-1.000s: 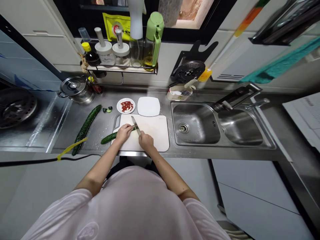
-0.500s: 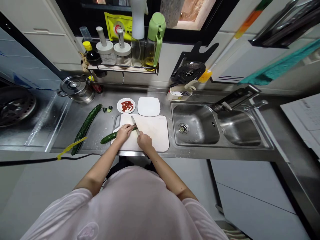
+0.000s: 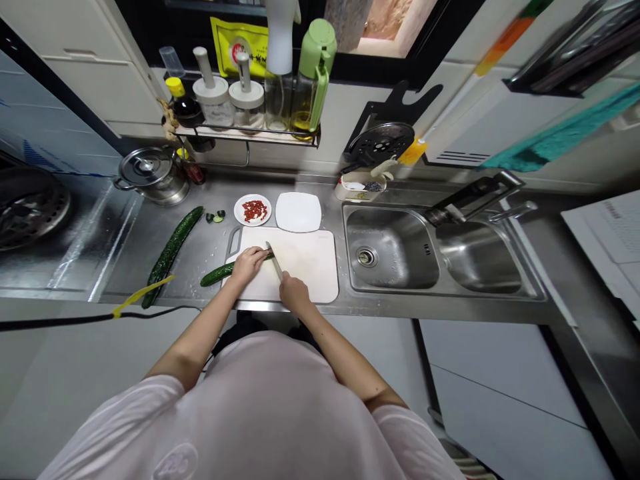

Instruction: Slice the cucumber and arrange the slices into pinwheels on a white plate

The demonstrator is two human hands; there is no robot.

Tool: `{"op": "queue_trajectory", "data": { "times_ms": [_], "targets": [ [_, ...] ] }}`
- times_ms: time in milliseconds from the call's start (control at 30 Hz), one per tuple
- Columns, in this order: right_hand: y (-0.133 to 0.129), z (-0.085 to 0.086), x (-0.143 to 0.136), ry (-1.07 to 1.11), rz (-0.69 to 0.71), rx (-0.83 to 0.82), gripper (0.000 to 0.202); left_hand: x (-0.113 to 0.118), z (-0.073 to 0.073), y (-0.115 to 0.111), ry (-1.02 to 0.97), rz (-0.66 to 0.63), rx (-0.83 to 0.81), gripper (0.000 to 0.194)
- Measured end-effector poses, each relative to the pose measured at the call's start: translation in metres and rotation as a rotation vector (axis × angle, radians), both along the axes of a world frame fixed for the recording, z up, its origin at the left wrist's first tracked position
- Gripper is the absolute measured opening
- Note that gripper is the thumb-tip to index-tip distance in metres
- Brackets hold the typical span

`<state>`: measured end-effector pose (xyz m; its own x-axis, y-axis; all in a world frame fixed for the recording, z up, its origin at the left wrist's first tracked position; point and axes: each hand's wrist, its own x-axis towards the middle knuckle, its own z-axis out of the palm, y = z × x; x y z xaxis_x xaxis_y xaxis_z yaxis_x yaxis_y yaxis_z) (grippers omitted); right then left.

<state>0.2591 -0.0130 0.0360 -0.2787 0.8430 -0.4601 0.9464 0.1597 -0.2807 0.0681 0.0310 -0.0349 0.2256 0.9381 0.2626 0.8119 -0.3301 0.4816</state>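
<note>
While my left hand [image 3: 247, 265] holds cucumber [image 3: 217, 275], long axis slanting off left side of cutting board [image 3: 310, 267], right hand [image 3: 294, 293] grips knife [image 3: 277, 267], blade angled across cucumber's right end, fwiw.

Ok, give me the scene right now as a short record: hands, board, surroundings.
Left hand: holding the near cucumber
Right hand: gripping the knife, blade by that cucumber's right end
Work surface: white cutting board
Behind board: plate with red pieces; square white dish
Left of board: another cucumber, small green pieces
Right of board: double sink
</note>
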Motion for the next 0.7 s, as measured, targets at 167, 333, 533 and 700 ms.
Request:
{"op": "queue_trajectory", "data": {
  "times_ms": [167, 333, 533, 700],
  "targets": [
    [-0.001, 0.001, -0.001, -0.005, 0.002, 0.005, 0.024, 0.001, 0.002, 0.0, -0.012, 0.011, -0.007, 0.029],
    [0.001, 0.003, -0.003, 0.003, -0.004, 0.012, 0.025, 0.0, 0.001, 0.002, -0.015, 0.001, -0.014, 0.029],
    [0.009, 0.001, -0.007, 0.007, 0.003, 0.0, 0.024, -0.001, 0.002, 0.003, -0.02, 0.0, -0.019, 0.028],
    [0.016, 0.0, -0.012, 0.009, 0.001, -0.005, 0.024, -0.001, 0.001, 0.003, -0.011, 0.0, -0.02, 0.028]
  ]
}}
